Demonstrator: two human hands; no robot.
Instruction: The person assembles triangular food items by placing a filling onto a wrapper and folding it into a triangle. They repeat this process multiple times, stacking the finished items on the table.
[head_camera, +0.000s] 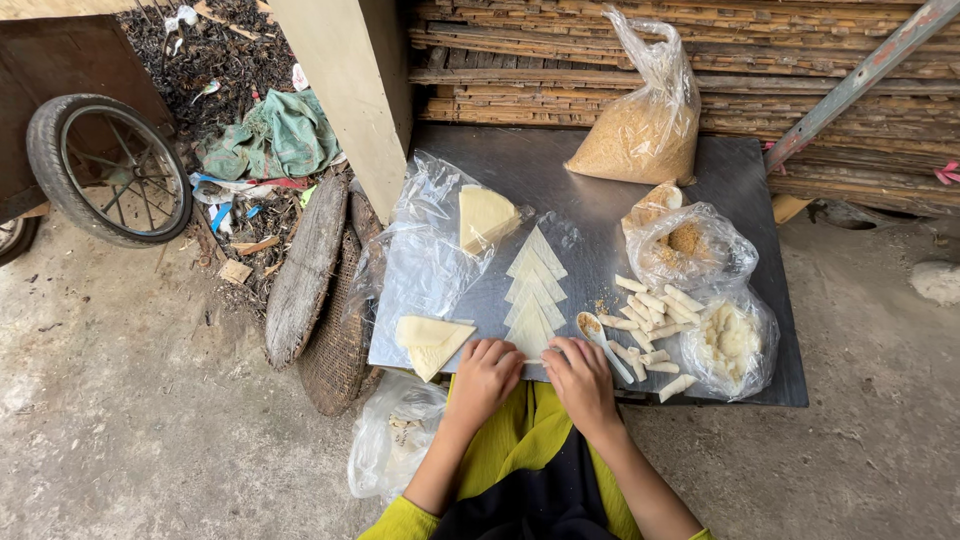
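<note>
My left hand (488, 374) and my right hand (580, 378) lie close together at the near edge of a dark metal tabletop (590, 180), fingers curled around a small pale dough piece between them. Just beyond my fingers a row of overlapping triangular wrappers (535, 290) runs away from me. A white spoon (600, 340) with brownish filling lies right of my right hand. Several rolled white pieces (655, 310) are piled further right. More folded wrappers (432, 342) sit left of my left hand on clear plastic (420, 260).
A big clear bag of brown crumbs (640, 130) stands at the back. An open bag of crumbs (685, 245) and a bag of white pieces (735, 340) lie at the right. A wheel (108, 168), woven trays (325, 300) and rubbish lie to the left.
</note>
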